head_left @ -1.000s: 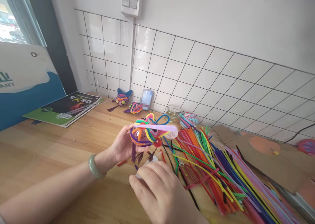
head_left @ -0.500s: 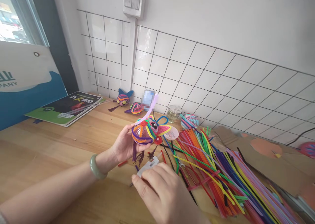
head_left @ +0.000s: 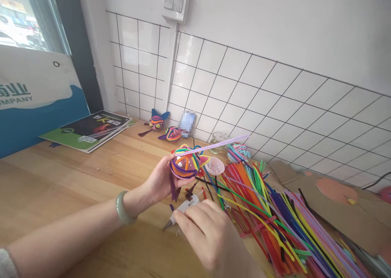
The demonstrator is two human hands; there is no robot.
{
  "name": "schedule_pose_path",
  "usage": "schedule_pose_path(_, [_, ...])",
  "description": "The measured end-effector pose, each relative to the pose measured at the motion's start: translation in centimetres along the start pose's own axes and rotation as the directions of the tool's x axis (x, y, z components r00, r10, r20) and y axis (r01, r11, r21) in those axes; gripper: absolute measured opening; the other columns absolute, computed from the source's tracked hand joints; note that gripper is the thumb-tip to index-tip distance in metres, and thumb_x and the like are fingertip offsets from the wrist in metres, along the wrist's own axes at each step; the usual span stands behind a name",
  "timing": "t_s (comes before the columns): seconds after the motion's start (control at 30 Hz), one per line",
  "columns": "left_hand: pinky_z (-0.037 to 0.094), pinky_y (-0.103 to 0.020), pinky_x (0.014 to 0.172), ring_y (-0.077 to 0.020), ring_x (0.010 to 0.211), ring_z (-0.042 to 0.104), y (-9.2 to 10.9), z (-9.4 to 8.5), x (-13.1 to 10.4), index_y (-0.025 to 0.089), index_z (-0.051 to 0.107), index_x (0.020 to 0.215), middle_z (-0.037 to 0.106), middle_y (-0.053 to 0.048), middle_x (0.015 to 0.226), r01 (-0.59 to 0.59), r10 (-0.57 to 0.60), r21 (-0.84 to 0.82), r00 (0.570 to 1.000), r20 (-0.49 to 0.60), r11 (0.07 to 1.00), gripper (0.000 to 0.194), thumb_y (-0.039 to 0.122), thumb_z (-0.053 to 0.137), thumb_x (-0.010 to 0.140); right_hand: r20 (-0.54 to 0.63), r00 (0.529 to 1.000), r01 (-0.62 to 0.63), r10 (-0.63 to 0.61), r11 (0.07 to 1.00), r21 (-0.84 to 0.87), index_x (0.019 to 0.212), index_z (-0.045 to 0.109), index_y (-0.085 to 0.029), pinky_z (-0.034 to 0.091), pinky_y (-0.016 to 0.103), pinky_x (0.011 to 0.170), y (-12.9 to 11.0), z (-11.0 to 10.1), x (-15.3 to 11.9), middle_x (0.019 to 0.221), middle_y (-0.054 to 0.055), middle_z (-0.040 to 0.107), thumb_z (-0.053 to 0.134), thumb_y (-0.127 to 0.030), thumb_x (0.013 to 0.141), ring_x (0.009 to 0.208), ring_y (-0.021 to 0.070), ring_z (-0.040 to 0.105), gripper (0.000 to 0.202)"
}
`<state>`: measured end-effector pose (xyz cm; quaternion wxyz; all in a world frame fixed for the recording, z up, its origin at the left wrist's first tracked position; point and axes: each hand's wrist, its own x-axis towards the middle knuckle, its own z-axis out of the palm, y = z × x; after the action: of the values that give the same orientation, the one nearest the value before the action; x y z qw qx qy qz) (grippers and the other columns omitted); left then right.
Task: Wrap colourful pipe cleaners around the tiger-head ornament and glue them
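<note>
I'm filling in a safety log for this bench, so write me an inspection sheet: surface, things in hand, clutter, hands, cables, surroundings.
Surface: wooden table, pale, with visible grain.
Things in hand: see-through ball banded with coloured fuzzy strips; lilac strip reaching rightward from its top; white glue gun, nozzle pointing down-left.
Clutter: heap of pipe cleaners at right; pink bowl beyond the ball; magazines at left.
Hands: left hand holds the ball; right hand grips the glue gun, fingers curled.
Cables: black cord at far right; the glue gun's own cord cannot be made out.
Surroundings: white wall, switch box, window.
</note>
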<state>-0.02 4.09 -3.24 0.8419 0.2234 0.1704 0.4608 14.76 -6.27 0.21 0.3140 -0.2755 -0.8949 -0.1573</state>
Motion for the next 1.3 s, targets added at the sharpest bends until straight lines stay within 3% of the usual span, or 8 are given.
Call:
schedule_pose_path(0.13, [0.062, -0.038, 0.078, -0.0264, 0.089, 0.074, -0.1, 0.6, -0.2, 0.010, 0.064, 0.111, 0.077, -0.015, 0.100, -0.016, 0.017, 0.026, 0.998, -0.060, 1.000, 0.031, 0.029, 0.046, 0.094, 0.015, 1.000, -0.002, 0.003, 1.000, -0.013, 0.096, 0.070, -0.006, 0.045, 0.031, 0.058, 0.4, -0.1, -0.3, 0.068, 0.006, 0.065, 0.046, -0.003, 0.093, 0.061, 0.0173, 0.060, 0.023])
schedule_pose_path(0.4, [0.061, -0.040, 0.080, -0.0261, 0.092, 0.072, -1.0, 0.7, -0.7, 0.013, 0.064, 0.112, 0.074, -0.014, 0.109, -0.098, 0.105, 0.143, 0.994, -0.039, 0.985, 0.030, 0.032, 0.056, 0.091, 0.071, 0.995, -0.069, 0.072, 0.996, -0.052, 0.104, 0.067, -0.009, 0.045, 0.031, 0.063, 1.2, -1.3, -0.8, 0.077, 0.008, 0.068, 0.044, -0.005, 0.096, 0.069, 0.0183, 0.062, 0.025])
schedule_pose_path(0.6, [0.060, -0.039, 0.078, -0.0259, 0.093, 0.070, -1.4, 1.3, -1.3, 0.018, 0.058, 0.116, 0.069, -0.013, 0.119, -0.182, 0.195, 0.295, 0.981, -0.015, 0.938, 0.033, 0.033, 0.064, 0.088, -0.023, 0.992, -0.125, 0.123, 0.989, -0.083, 0.112, 0.066, -0.008, 0.051, 0.034, 0.072, 1.2, -2.1, -0.8, 0.093, 0.012, 0.069, 0.052, 0.000, 0.091, 0.084, 0.0214, 0.062, 0.026])
schedule_pose_path(0.83, [0.058, -0.030, 0.070, -0.0214, 0.087, 0.069, -2.0, 1.6, -2.0, 0.020, 0.056, 0.116, 0.070, -0.008, 0.106, -0.182, 0.182, 0.338, 0.983, 0.031, 0.924, 0.036, 0.033, 0.069, 0.085, -0.166, 0.973, -0.190, 0.161, 0.966, -0.176, 0.114, 0.065, -0.009, 0.049, 0.048, 0.084, 1.2, -2.3, -0.9, 0.104, 0.016, 0.066, 0.056, 0.000, 0.090, 0.102, 0.0296, 0.057, 0.027])
schedule_pose_path(0.97, [0.056, -0.026, 0.064, -0.0179, 0.081, 0.067, -2.3, 1.9, -2.3, 0.019, 0.057, 0.113, 0.069, -0.005, 0.099, -0.188, 0.183, 0.363, 0.982, 0.047, 0.913, 0.035, 0.033, 0.070, 0.084, -0.128, 0.970, -0.228, 0.205, 0.952, -0.203, 0.116, 0.064, -0.007, 0.048, 0.048, 0.086, 1.8, -2.3, -1.3, 0.107, 0.017, 0.064, 0.056, 0.003, 0.088, 0.104, 0.0297, 0.056, 0.030])
schedule_pose_path(1.2, [0.056, -0.028, 0.071, -0.0154, 0.075, 0.065, -2.3, 2.0, -2.5, 0.019, 0.059, 0.111, 0.069, -0.002, 0.085, -0.171, 0.171, 0.398, 0.985, 0.035, 0.901, 0.034, 0.032, 0.071, 0.083, -0.094, 0.974, -0.222, 0.206, 0.954, -0.204, 0.116, 0.064, -0.008, 0.048, 0.045, 0.081, 2.3, -2.2, -1.5, 0.102, 0.015, 0.065, 0.052, 0.001, 0.091, 0.097, 0.0272, 0.058, 0.028])
schedule_pose_path(1.3, [0.055, -0.029, 0.077, -0.0174, 0.083, 0.067, -2.4, 1.9, -2.4, 0.018, 0.060, 0.113, 0.071, -0.004, 0.092, -0.179, 0.175, 0.378, 0.984, 0.046, 0.908, 0.035, 0.031, 0.071, 0.083, -0.088, 0.975, -0.220, 0.206, 0.955, -0.201, 0.115, 0.064, -0.007, 0.048, 0.044, 0.078, 2.3, -2.3, -1.4, 0.098, 0.014, 0.065, 0.051, 0.001, 0.092, 0.093, 0.0258, 0.059, 0.027])
